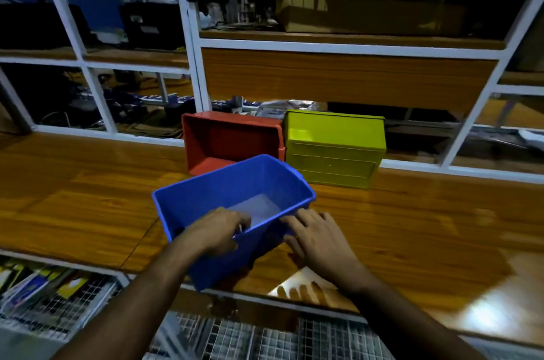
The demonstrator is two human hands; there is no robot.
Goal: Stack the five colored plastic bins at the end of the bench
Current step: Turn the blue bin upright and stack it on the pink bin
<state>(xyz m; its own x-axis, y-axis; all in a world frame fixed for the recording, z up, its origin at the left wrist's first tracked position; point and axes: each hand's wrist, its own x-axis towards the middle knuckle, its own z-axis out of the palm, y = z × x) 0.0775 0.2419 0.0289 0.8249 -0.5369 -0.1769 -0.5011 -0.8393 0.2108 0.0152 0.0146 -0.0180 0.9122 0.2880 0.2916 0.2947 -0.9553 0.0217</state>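
Blue bin (235,206) sits tilted at the near edge of the bench (88,197), held by both hands. Left hand (215,234) grips the near wall, fingers hooked over the rim into the bin. Right hand (316,237) lies spread against the rim and outer side, steadying rather than clenching. This 2-handed hold probably serves to carry the bin level toward the others. Red bin (232,141) and yellow-green bin (334,147) stand touching, side by side, at the back of the bench, openings tipped forward. Only 3 of 5 bins are visible; nothing is stacked yet.
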